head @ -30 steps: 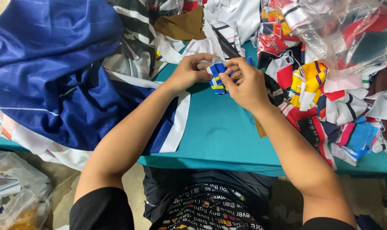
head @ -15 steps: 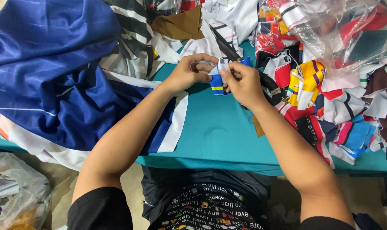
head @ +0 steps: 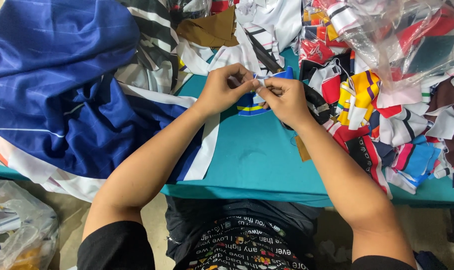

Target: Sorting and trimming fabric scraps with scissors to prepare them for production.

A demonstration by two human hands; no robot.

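Observation:
My left hand and my right hand meet over the teal table, both pinching one small fabric piece that is blue with yellow and white stripes. The fingertips of both hands grip its upper white edge, and the piece hangs a little above the table. Black scissors lie just behind my right hand, partly hidden by it.
A large blue garment covers the table's left side, with striped black-and-white cloth behind it. A heap of several coloured fabric scraps and a clear plastic bag fill the right. A brown piece lies at the back. Another plastic bag sits on the floor.
Both hands have shifted slightly upward and apart on the small piece, and its blue and striped part now shows lower between them.

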